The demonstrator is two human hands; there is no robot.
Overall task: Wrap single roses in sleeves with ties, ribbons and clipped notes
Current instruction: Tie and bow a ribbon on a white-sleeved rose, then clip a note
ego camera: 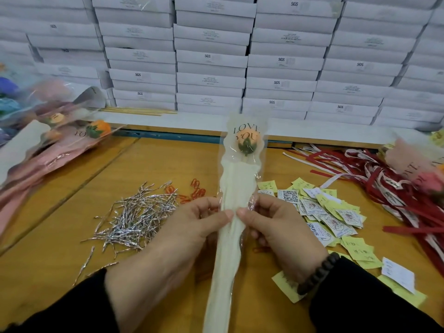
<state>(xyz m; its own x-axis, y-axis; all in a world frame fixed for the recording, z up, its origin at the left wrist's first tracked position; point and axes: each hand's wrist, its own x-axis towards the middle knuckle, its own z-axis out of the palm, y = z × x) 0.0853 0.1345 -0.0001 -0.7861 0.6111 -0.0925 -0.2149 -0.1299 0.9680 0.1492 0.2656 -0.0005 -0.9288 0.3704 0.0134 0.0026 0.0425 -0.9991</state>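
Hands (236, 227) amid ties (137, 217), notes (331, 217), perhaps clips (192, 192)

This is a small packing workshop for gift flowers. Stacked white cartons (211, 58) wall off the worktop's (168, 164) far edge. Supplies lie in bulk heaps: silver twist ties (137, 217), red ribbons (374, 179), printed note cards (331, 212), and finished wrapped roses (60, 131) piled at the left edge.

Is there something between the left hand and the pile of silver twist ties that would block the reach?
Nothing visible blocks it. The twist ties lie on bare table just left of the left hand, which now pinches the sleeved rose together with the right hand.
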